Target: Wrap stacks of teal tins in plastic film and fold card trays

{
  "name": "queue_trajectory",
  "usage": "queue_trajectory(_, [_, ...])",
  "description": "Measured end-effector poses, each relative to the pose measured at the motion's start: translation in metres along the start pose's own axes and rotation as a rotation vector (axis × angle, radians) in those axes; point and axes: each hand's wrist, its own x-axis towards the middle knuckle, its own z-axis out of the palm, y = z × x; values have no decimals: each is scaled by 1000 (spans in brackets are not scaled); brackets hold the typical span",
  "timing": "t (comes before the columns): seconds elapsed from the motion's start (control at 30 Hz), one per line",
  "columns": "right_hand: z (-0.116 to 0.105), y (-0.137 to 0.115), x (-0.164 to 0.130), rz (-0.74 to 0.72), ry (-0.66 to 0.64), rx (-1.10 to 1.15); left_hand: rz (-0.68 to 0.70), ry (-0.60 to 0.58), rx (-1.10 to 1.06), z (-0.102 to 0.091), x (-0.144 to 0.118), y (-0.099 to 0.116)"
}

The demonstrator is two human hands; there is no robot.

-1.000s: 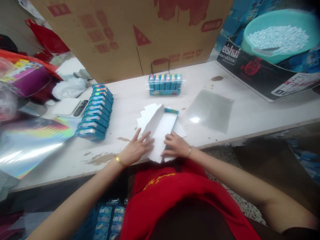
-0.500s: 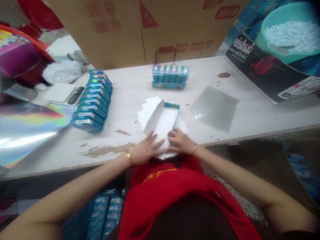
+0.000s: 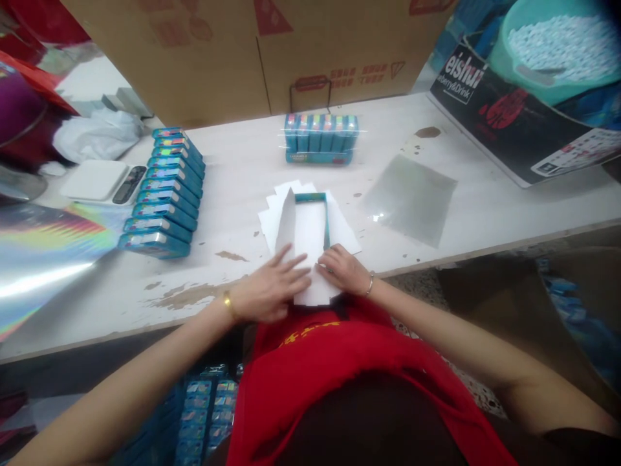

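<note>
Head view is showing both hands working on a flat white carton blank (image 3: 310, 239) at the near edge of the surface (image 3: 485, 207). Left hand (image 3: 269, 291) is lying open, fingers spread, pressing the blank's near-left part down; right hand (image 3: 342, 270) is resting beside it w/ fingers loosely curled, fingertips pinching or pressing the blank's right fold line (can't tell which exactly).

Step in hand, judging by the raised panels: folding the blank's side walls up into a tray shape. Next move is prob. calling for holding the base flat w/ one hand while creasing the wall w/ the other, keeping the fold square.

Blank is looking white inside, teal printed edge (image 3: 313, 197) showing at its far end, left wall standing up, more white sheets (image 3: 272, 217) fanned under it.

Beyond the left hand, a row of teal boxes (image 3: 162, 191) is lying, w/ a white scale (image 3: 101, 181) further left. Straight ahead of both hands a shrink-wrapped pack (image 3: 320, 137) is standing before a big cardboard carton (image 3: 242, 52). Beyond the right hand, a clear film sheet (image 3: 412, 197) is lying flat.
</note>
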Motion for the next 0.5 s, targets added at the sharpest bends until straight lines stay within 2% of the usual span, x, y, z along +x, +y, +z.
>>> queue_trajectory(0.1, [3,0,1,-8,52,13,-50,54,136,-6,-8,-16])
queue_trajectory(0.2, [1,2,-5,-36,93,63,14,66,210,3,-9,-31])
queue_trajectory(0.27, [-3,2,-14,-72,87,118,6,99,195,9,-5,-34])
queue_trajectory(0.4, [-8,-4,-36,-73,-50,145,-150,175,115,13,12,-22])
queue_trajectory(0.5, [-6,-9,-46,-35,-86,108,-245,163,86,15,25,-8])
